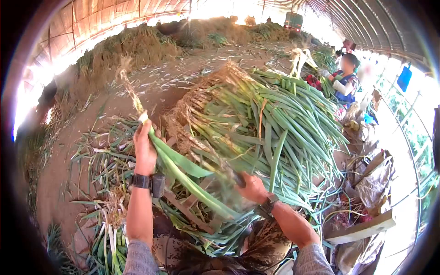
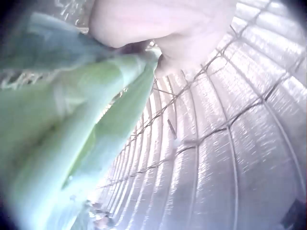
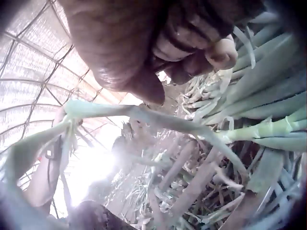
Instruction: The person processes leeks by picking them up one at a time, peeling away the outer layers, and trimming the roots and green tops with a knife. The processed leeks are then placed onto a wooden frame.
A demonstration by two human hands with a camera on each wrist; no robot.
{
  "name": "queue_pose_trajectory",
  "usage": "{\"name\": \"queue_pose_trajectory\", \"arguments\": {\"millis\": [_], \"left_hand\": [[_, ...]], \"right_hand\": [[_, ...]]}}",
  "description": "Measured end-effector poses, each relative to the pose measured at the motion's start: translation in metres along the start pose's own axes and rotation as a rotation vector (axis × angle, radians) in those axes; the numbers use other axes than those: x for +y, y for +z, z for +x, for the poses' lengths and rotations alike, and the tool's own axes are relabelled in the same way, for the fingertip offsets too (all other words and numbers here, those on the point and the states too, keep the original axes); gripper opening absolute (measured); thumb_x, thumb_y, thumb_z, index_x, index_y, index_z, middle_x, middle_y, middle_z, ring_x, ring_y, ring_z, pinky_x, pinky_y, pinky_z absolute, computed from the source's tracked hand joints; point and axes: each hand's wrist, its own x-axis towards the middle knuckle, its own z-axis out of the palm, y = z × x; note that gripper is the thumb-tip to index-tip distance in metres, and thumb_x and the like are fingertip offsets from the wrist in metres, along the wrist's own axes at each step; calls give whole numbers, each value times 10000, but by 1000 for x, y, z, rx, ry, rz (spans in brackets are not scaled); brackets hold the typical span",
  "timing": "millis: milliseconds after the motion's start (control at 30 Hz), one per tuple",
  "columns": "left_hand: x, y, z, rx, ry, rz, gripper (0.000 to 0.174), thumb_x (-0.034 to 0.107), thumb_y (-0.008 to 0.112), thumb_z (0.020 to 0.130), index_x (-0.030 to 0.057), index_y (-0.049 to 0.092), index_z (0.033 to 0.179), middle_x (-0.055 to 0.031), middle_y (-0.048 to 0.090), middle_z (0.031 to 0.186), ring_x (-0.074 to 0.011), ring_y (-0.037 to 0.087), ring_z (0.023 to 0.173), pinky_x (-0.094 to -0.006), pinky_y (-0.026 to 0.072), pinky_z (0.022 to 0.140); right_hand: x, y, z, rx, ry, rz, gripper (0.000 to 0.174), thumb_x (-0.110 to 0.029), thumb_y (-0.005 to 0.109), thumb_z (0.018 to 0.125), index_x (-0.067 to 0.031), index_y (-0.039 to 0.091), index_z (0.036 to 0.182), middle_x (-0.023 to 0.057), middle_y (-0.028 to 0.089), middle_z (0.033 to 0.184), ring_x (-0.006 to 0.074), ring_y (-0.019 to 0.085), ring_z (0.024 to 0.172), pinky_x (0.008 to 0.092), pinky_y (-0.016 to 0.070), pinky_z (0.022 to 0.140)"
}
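My left hand [image 1: 145, 149] grips a long green onion stalk [image 1: 183, 181] just below its pale stem, with the dry roots up and the leaves hanging toward my lap. In the left wrist view, the curled hand [image 2: 168, 24] closes round the stalk, whose broad leaves [image 2: 72, 120] fill the left side. My right hand [image 1: 254, 189] is curled round a dark handle [image 1: 238, 179], beside the hanging leaves; what extends from it is blurred. In the right wrist view, the fingers of that hand [image 3: 158, 43] are curled, and what they hold is mostly hidden.
A large heap of green onions [image 1: 293, 123] lies in front, roots to the left. Loose leaves and trimmings [image 1: 107, 151] cover the ground at left. A wooden board [image 1: 362, 229] and crumpled sacks [image 1: 373, 178] are at right. Another person [image 1: 344, 87] sits beyond the heap.
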Motion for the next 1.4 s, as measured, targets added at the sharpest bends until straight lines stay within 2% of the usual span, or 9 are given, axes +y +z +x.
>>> {"name": "queue_pose_trajectory", "arguments": {"millis": [67,133,267,433,533,700,833,1033,1400], "left_hand": [[-23,-2,-16,78,-107,172,179,257,645,914,87,588,917,-18,584,748,-147,593,603,-338,535,486],[-83,-51,-26,-126,-156,337,175,177,622,908,77,601,1051,-27,578,827,-160,596,757,-331,524,667],[-181,-100,-43,-6,-449,-88,185,246,571,983,102,591,1100,-39,578,937,-208,573,853,-412,495,751],[-167,-74,-54,-10,-563,-256,289,318,462,1028,71,523,1165,-75,567,1051,-244,559,959,-420,468,873],[-169,-75,-45,62,-583,-272,194,201,464,1015,88,530,1158,-74,596,1063,-234,580,952,-428,496,868],[-178,-60,-50,-26,-488,-235,251,266,544,999,164,516,1227,-41,568,1020,-218,575,938,-450,498,823],[-178,-51,-52,34,-427,-132,204,217,577,977,62,566,1109,-39,574,925,-188,575,814,-394,511,723],[-154,-43,-49,67,-431,-181,216,300,549,1001,116,551,1114,-40,605,923,-205,594,827,-427,506,765],[-173,-72,-28,8,-408,-102,276,362,583,984,107,561,1090,-6,534,951,-147,528,864,-374,470,756]], "right_hand": [[-5,-6,-2,-21,20,-17,389,-289,686,801,-75,577,1107,191,663,950,395,640,900,488,510,765],[-9,-1,-3,-59,15,-20,382,-294,683,801,-74,575,1095,191,660,961,391,637,911,490,507,765],[-14,17,-8,-58,-207,-101,357,-277,710,779,-58,591,1034,177,655,920,388,638,859,476,511,735],[-5,31,-14,-71,-304,-201,323,-254,701,778,-55,567,994,178,642,872,398,628,833,494,504,693],[-6,33,-6,-68,-287,-204,315,-239,693,774,-52,562,991,178,648,901,402,627,834,496,503,692],[-13,33,10,-80,-169,-158,311,-288,644,821,-69,584,1033,186,659,912,410,633,828,496,516,711],[-18,30,14,-166,-101,-183,377,-268,674,797,-87,582,1115,196,670,956,386,655,906,473,532,797],[-12,37,14,-64,-347,-100,313,-261,675,811,-68,582,1038,189,656,830,385,652,737,470,532,659],[-6,42,14,-25,-268,-137,318,-245,672,804,-80,584,1061,191,660,790,394,650,714,473,541,653]]}}
